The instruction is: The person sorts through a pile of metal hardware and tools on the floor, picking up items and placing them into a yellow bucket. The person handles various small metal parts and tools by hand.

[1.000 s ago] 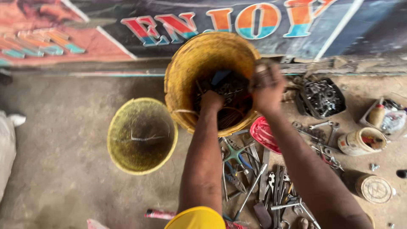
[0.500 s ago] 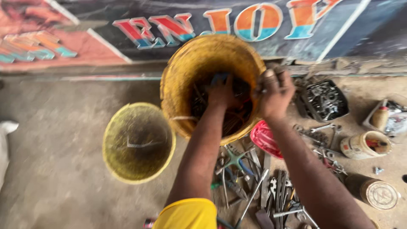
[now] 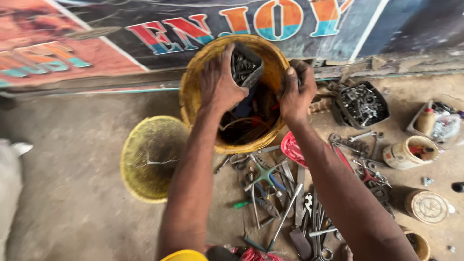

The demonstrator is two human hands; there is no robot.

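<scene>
A big yellow bucket (image 3: pixel 193 104) stands on the floor against a painted banner, with tools and cables in its bottom. My left hand (image 3: pixel 218 83) holds a small dark box of bolts (image 3: pixel 244 66) lifted above the bucket's mouth. My right hand (image 3: pixel 296 91) grips the bucket's right rim. Both forearms reach forward from the lower edge of the view.
An empty yellow basin (image 3: pixel 151 157) sits left of the bucket. Wrenches, pliers and screwdrivers (image 3: pixel 285 198) lie spread on the concrete floor below it. A black tray of metal parts (image 3: pixel 361 104), a red lid (image 3: pixel 292 147) and several small tubs (image 3: pixel 410 152) stand to the right.
My left hand has come up out of the bucket holding the dark box of bolts. My right hand has stayed on the bucket's rim. The view has shifted closer.
</scene>
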